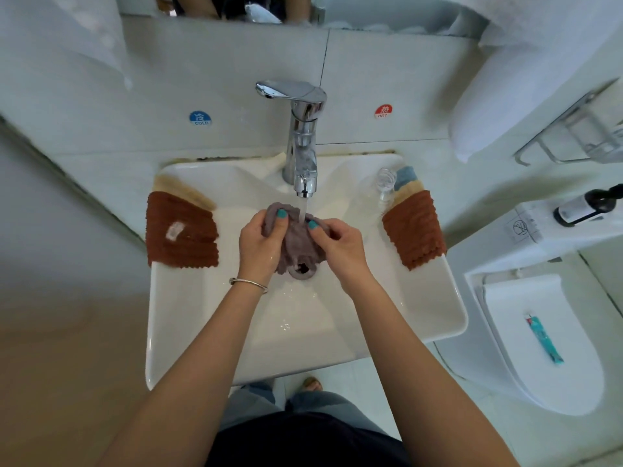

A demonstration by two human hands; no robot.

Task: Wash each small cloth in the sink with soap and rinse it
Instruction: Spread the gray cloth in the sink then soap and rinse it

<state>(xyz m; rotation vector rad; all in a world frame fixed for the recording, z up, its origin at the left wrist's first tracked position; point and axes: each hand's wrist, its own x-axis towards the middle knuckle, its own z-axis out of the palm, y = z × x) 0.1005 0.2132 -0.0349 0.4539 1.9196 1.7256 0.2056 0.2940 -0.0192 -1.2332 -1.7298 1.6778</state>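
Sink (438, 318): a white rectangular basin fills the middle of your view. It holds running water and the one cloth you are working on; it is not filling, so the drain looks open.
Brown cloth, left (182, 230): draped over the sink's left rim, on top of a beige cloth (182, 190). It carries a pale smear that may be soap, so these probably wait their turn, kept within easy reach.
Brown cloth, right (414, 229): draped over the right rim, on top of a beige and a blue cloth. Whether this pile is washed or waiting, you cannot tell.
Tap (303, 129): chrome, at the back centre, with a thin stream falling straight onto the cloth between your hands.
Grey cloth (296, 244): bunched up directly under the stream, its lower end hanging down onto the drain (303, 269). Held there, water runs through it; this looks like wetting or rinsing.
Left hand (261, 242): fingers curled round the cloth's left side, thumb on top.
Right hand (340, 246): pinches the cloth's right side, thumb beside the stream. Holding both ends lets you rub or wring.
Clear bottle (377, 193): lies on the sink's right ledge, touching the right pile; its contents are not visible.
Dark pump bottle (586, 205): stands on a shelf at far right, well apart from the sink; possibly soap.
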